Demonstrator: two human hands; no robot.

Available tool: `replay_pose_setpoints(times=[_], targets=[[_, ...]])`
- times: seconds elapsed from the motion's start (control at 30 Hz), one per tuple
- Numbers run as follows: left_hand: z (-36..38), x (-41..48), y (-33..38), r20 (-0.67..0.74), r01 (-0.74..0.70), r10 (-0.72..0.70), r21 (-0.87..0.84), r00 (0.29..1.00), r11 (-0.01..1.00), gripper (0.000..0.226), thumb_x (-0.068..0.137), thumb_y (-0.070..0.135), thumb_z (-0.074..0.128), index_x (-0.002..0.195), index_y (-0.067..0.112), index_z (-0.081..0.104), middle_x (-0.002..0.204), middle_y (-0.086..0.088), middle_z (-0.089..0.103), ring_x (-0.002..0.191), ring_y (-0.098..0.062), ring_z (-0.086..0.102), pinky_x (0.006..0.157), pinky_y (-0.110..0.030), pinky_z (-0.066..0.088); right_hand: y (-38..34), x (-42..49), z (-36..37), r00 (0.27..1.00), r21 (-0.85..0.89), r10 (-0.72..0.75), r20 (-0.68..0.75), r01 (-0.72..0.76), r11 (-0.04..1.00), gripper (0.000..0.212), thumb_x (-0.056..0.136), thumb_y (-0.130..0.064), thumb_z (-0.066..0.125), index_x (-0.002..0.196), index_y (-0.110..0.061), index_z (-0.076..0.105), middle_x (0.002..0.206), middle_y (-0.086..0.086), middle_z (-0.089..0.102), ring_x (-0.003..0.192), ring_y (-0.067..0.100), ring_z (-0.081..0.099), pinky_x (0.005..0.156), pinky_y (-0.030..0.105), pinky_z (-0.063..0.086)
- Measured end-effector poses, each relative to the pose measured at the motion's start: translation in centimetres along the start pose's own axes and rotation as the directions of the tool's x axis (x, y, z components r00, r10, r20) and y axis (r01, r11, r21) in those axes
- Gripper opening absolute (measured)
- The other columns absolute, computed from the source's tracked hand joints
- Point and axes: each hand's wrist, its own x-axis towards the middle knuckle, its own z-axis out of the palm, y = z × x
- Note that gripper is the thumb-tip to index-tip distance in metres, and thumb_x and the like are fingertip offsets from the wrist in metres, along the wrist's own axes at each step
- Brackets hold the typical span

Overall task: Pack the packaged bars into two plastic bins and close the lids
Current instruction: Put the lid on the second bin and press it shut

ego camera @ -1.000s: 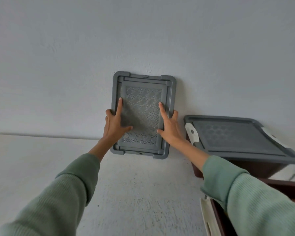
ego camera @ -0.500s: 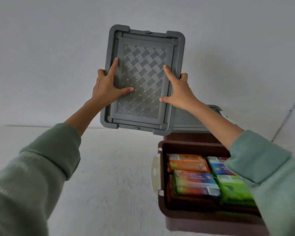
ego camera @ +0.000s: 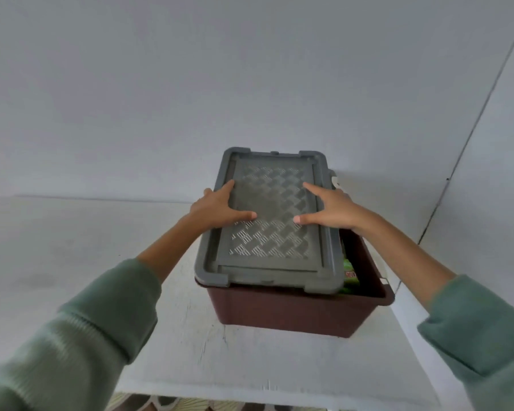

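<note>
A grey lid point(ego camera: 272, 247) with a woven pattern lies over a dark red plastic bin point(ego camera: 291, 310) on the white table. The lid sits shifted to the left, so a strip along the bin's right side stays uncovered, where green packaged bars point(ego camera: 350, 272) show. My left hand point(ego camera: 217, 210) grips the lid's left edge, thumb on top. My right hand point(ego camera: 328, 210) grips its right edge the same way. A white latch point(ego camera: 336, 182) of the second bin peeks out behind the lid; the rest of that bin is hidden.
The white table point(ego camera: 101, 262) runs up to a plain grey wall at the back. Its front edge point(ego camera: 250, 396) lies close below me, with a patterned floor visible under it. A wall corner line point(ego camera: 469, 137) stands at the right.
Both hands brought the grey lid from against the wall, lifted it, then lowered it flat over the near bin. The view tilted down and the bars are now mostly covered.
</note>
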Motion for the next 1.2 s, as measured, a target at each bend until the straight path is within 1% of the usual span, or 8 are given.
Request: replay_pose_setpoints(times=[0.3, 0.4, 0.5, 0.73, 0.83, 0.97, 1.1, 1.2], targets=[[1.6, 0.6, 2.5, 0.031, -0.049, 0.048, 0.032, 0.998, 0.998, 0.077, 0.084, 0.059, 0.051, 0.147, 0.030, 0.018, 0.144, -0.021, 0.024, 0.133, -0.040, 0.031, 0.111, -0.045, 0.028, 2.1, -5.3, 3.8, 0.988, 0.141, 0.141, 0.057, -0.148, 0.979, 0.101, 0.082, -0.045, 0.065, 0.150, -0.025, -0.007, 0.155, 0.016, -0.007, 0.144, 0.034, 0.001, 0.117, 0.043, 0.012], [2.7, 1.0, 2.5, 0.040, -0.089, 0.087, 0.055, 0.995, 0.995, 0.070, 0.085, 0.055, 0.052, 0.146, 0.029, 0.026, 0.144, -0.021, 0.025, 0.131, -0.040, 0.032, 0.111, -0.048, 0.029, 2.1, -6.6, 5.4, 0.980, 0.100, 0.193, 0.040, -0.196, 0.975, 0.098, 0.084, -0.052, 0.058, 0.148, -0.028, -0.012, 0.151, 0.022, -0.024, 0.142, 0.037, -0.017, 0.118, 0.049, 0.003], [4.2, 0.5, 1.6, 0.043, -0.118, 0.115, 0.090, 0.992, 0.989, 0.063, 0.087, 0.051, 0.052, 0.142, 0.029, 0.033, 0.144, -0.019, 0.028, 0.132, -0.037, 0.032, 0.111, -0.048, 0.028, 2.2, -7.6, 6.5, 0.976, -0.061, 0.217, -0.030, -0.218, 0.974, 0.089, 0.085, -0.062, 0.047, 0.149, -0.030, -0.004, 0.147, 0.021, -0.035, 0.138, 0.038, -0.029, 0.115, 0.051, -0.005], [4.7, -1.5, 1.4, 0.009, -0.258, 0.263, 0.225, 0.965, 0.940, 0.054, 0.092, 0.051, 0.042, 0.141, 0.029, 0.035, 0.150, -0.012, 0.019, 0.141, -0.030, 0.018, 0.113, -0.055, 0.002, 2.2, -8.0, 7.7, 0.980, -0.183, 0.175, -0.099, -0.190, 0.965, 0.074, 0.090, -0.062, 0.034, 0.150, -0.030, 0.004, 0.152, 0.014, -0.028, 0.141, 0.033, -0.025, 0.113, 0.050, -0.013], [4.5, -3.8, 2.9, 0.030, -0.280, 0.281, 0.236, 0.959, 0.931, 0.062, 0.090, 0.058, 0.037, 0.143, 0.027, 0.028, 0.153, -0.013, 0.016, 0.143, -0.028, 0.012, 0.114, -0.058, -0.001, 2.5, -7.0, 6.7, 0.982, -0.252, 0.063, -0.177, -0.107, 0.962, 0.061, 0.095, -0.054, 0.029, 0.149, -0.034, 0.010, 0.155, 0.010, -0.022, 0.143, 0.030, -0.020, 0.116, 0.048, -0.009], [5.8, -7.0, 3.9, 0.095, -0.230, 0.212, 0.272, 0.973, 0.934, 0.080, 0.084, 0.071, 0.028, 0.148, 0.024, 0.014, 0.156, -0.015, 0.003, 0.145, -0.033, -0.003, 0.110, -0.062, -0.005, 3.4, -4.4, 4.5, 0.988, -0.308, -0.030, -0.152, -0.018, 0.951, 0.056, 0.096, -0.052, 0.030, 0.148, -0.038, 0.013, 0.158, 0.004, -0.014, 0.145, 0.026, -0.012, 0.118, 0.045, 0.001], [7.9, -8.8, 3.0, 0.134, -0.164, 0.127, 0.317, 0.983, 0.934, 0.085, 0.083, 0.074, 0.021, 0.150, 0.025, 0.003, 0.156, -0.016, -0.011, 0.143, -0.035, -0.016, 0.108, -0.063, -0.012, 5.2, -1.6, 3.2, 0.998, -0.441, 0.015, -0.068, -0.044, 0.896, 0.058, 0.093, -0.057, 0.031, 0.146, -0.041, 0.016, 0.158, 0.005, -0.009, 0.145, 0.026, -0.012, 0.118, 0.048, -0.001], [8.2, -8.7, 2.1, 0.148, -0.192, 0.150, 0.330, 0.977, 0.924, 0.080, 0.085, 0.071, 0.018, 0.149, 0.028, -0.002, 0.156, -0.013, -0.014, 0.143, -0.032, -0.018, 0.109, -0.061, -0.012, 6.3, -0.8, 3.0, 0.995, -0.398, 0.083, -0.062, -0.101, 0.912, 0.054, 0.092, -0.060, 0.029, 0.143, -0.043, 0.025, 0.158, 0.008, 0.007, 0.146, 0.028, 0.001, 0.118, 0.045, 0.006]])
